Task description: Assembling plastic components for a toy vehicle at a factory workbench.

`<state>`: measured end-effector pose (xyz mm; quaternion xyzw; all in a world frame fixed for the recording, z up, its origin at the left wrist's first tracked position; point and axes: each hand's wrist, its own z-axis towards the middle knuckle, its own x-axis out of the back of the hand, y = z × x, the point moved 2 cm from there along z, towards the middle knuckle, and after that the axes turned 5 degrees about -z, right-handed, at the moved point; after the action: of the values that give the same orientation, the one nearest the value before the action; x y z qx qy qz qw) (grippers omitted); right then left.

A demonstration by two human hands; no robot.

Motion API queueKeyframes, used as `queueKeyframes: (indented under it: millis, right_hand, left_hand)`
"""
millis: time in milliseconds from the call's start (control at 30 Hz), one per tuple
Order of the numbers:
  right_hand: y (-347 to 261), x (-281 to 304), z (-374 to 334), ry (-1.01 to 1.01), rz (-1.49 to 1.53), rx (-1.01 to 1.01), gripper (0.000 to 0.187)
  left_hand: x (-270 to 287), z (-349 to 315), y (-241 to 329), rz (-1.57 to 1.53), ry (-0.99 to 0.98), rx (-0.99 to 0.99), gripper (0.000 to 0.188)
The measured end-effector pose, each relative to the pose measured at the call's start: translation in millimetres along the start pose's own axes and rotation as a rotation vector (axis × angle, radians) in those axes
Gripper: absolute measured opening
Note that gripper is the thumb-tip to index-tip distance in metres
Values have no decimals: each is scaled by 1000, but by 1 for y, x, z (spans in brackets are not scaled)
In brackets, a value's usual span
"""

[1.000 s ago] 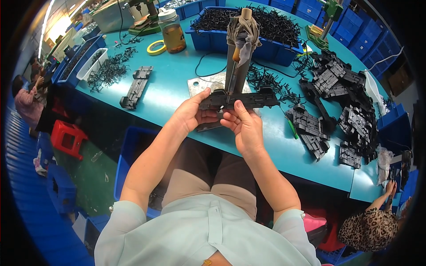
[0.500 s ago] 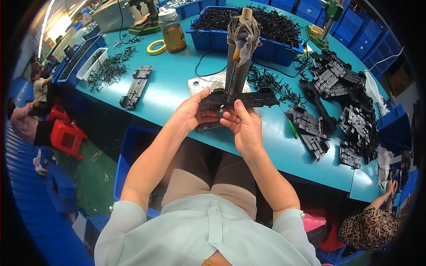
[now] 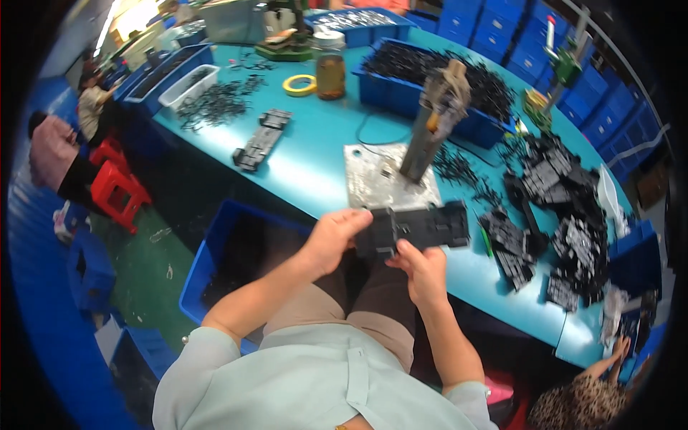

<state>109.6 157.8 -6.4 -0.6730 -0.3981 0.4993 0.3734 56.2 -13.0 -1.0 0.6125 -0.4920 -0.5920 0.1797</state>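
A black plastic chassis part is held level over the table's near edge. My left hand grips its left end, thumb on top. My right hand holds it from the near side, thumb pressed on the edge and fingers beneath. Just beyond stands a metal post wrapped with cloth at its top, on a silvery base plate. A similar chassis part lies alone on the table to the left.
Chassis parts are heaped at the right, near a green pen-like tool. A blue bin full of small black pieces stands behind the post. Yellow tape and a jar sit at the back. A blue crate is below the table edge.
Both hands have drawn the chassis part away from the post, toward me and slightly right, and its broad face now shows. The whole view has shifted and tilted.
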Motion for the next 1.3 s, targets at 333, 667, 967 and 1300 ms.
queueKeyframes:
  millis: [333,667,967,1300]
  right_hand:
    - [7,-14,-46,43,-350,370,18]
    - [16,-38,-54,-301,-1152,1145,28]
    - [38,-22,-49,-14,-620,468,23]
    - [46,-17,-41,-42,3,106,7]
  left_hand:
    - [16,-43,-11,-84,-87,12,27]
    - [43,-58,-23,-304,40,202,32]
    - [33,-67,-39,-134,23,94,21]
    - [7,-74,-37,-89,-17,42,16]
